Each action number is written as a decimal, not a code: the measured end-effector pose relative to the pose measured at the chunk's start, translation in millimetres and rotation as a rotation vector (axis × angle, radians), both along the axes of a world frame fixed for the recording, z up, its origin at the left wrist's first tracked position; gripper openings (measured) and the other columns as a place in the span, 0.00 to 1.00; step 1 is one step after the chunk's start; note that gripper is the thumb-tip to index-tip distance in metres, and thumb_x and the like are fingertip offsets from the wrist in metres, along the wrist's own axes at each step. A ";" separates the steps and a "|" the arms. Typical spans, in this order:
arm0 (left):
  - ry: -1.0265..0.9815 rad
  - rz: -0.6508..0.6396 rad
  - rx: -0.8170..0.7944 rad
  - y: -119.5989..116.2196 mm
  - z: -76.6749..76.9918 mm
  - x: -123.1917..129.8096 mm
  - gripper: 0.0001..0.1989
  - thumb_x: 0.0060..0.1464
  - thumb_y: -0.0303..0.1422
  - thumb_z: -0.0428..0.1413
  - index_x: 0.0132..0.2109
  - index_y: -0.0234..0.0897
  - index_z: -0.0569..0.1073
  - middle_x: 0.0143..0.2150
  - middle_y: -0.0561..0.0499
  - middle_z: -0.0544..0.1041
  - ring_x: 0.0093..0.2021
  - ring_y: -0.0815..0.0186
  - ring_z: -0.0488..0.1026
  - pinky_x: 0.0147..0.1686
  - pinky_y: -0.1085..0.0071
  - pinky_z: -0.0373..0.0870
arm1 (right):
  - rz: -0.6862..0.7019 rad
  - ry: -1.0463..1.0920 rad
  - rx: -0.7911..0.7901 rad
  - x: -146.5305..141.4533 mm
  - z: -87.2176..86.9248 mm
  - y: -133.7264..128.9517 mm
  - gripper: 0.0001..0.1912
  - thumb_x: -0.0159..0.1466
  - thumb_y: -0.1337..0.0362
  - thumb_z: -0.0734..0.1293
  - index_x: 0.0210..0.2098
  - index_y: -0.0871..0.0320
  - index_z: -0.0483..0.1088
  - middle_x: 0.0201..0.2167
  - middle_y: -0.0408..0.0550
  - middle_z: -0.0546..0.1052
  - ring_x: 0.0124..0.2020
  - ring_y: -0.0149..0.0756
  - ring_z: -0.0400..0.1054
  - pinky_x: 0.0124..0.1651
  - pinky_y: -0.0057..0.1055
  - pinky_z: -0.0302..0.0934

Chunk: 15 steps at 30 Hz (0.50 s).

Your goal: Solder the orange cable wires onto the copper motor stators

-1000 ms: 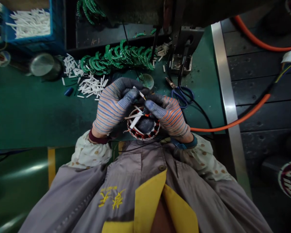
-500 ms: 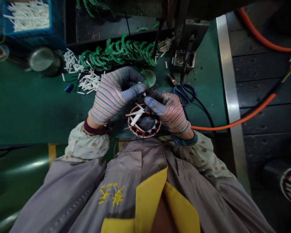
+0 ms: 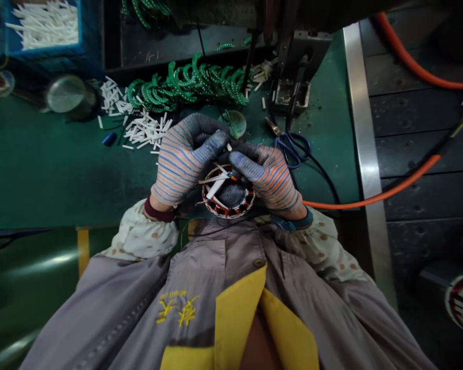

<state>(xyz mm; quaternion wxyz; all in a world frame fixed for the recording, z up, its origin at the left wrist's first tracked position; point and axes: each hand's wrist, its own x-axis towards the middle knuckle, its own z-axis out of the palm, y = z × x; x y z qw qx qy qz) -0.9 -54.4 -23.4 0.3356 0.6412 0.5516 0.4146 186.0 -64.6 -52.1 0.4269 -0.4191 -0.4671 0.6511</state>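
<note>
Head view. Student: What lies under the hands?

Tutor: A wound motor stator [image 3: 228, 209], its red-and-copper windings ringing a dark centre, with thin leads [image 3: 216, 180] rising from it.

Student: How will it handle?

Tutor: It looks stiff and dense, likely heavy for its size. The leads look light and easily bent. The outer rim of the core seems the safest place to take hold, away from the leads.

Student: And the hands?

Tutor: Both are in striped knit gloves [image 3: 272, 185] and close together over the stator. The left hand [image 3: 183, 159] is closed, pinching a short white sleeve [image 3: 228, 147] just above the stator. The right hand [image 3: 264, 177] curls in beside it, fingers bent; whether it grips anything is hidden.

Student: Where is the stator?

Tutor: Between the wrists, near the near edge of the green table [image 3: 54, 190]. Loose white sleeves [image 3: 144, 131] lie toward the far left, and blue-handled scissors [image 3: 293, 153] lie just beyond the right hand.
</note>
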 end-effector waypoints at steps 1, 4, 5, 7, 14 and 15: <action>-0.024 0.000 -0.010 0.2 -1.8 -0.3 0.18 0.71 0.55 0.67 0.44 0.46 0.84 0.41 0.50 0.86 0.45 0.55 0.86 0.48 0.58 0.84 | 0.002 0.004 -0.005 -0.1 -0.3 0.0 0.26 0.62 0.36 0.80 0.33 0.53 0.82 0.31 0.44 0.82 0.41 0.42 0.79 0.49 0.39 0.78; -0.069 -0.018 -0.062 2.6 -6.9 -1.9 0.18 0.70 0.55 0.67 0.44 0.45 0.84 0.42 0.49 0.87 0.44 0.55 0.85 0.46 0.58 0.84 | -0.011 0.020 -0.001 -1.3 -2.3 -0.4 0.26 0.63 0.37 0.79 0.33 0.54 0.81 0.32 0.45 0.83 0.43 0.44 0.81 0.50 0.39 0.78; -0.080 -0.025 -0.077 3.6 -8.4 -2.7 0.19 0.69 0.55 0.67 0.44 0.45 0.84 0.42 0.49 0.87 0.43 0.56 0.85 0.44 0.59 0.84 | -0.015 0.022 0.007 -2.0 -3.3 -0.8 0.25 0.63 0.38 0.79 0.33 0.54 0.81 0.32 0.44 0.83 0.43 0.44 0.81 0.50 0.39 0.78; -0.096 -0.029 -0.099 5.3 -10.9 -4.4 0.20 0.68 0.56 0.68 0.44 0.44 0.84 0.42 0.49 0.87 0.41 0.57 0.85 0.42 0.60 0.84 | -0.018 0.008 0.031 -3.9 -5.6 -1.8 0.21 0.65 0.42 0.79 0.33 0.53 0.82 0.33 0.44 0.84 0.43 0.43 0.81 0.49 0.39 0.79; -0.029 -0.038 0.002 3.9 -5.3 -11.1 0.19 0.70 0.53 0.68 0.42 0.43 0.84 0.40 0.50 0.86 0.40 0.58 0.84 0.41 0.62 0.81 | -0.030 -0.039 0.064 -7.8 -4.6 0.9 0.14 0.66 0.50 0.79 0.35 0.53 0.83 0.32 0.44 0.84 0.39 0.42 0.80 0.48 0.38 0.79; -0.004 -0.044 0.035 3.5 -3.2 -11.6 0.18 0.70 0.53 0.68 0.42 0.42 0.84 0.40 0.50 0.86 0.41 0.58 0.84 0.42 0.62 0.80 | -0.015 -0.037 0.051 -6.4 -4.0 2.3 0.17 0.66 0.47 0.79 0.34 0.53 0.82 0.31 0.44 0.83 0.38 0.41 0.80 0.47 0.37 0.79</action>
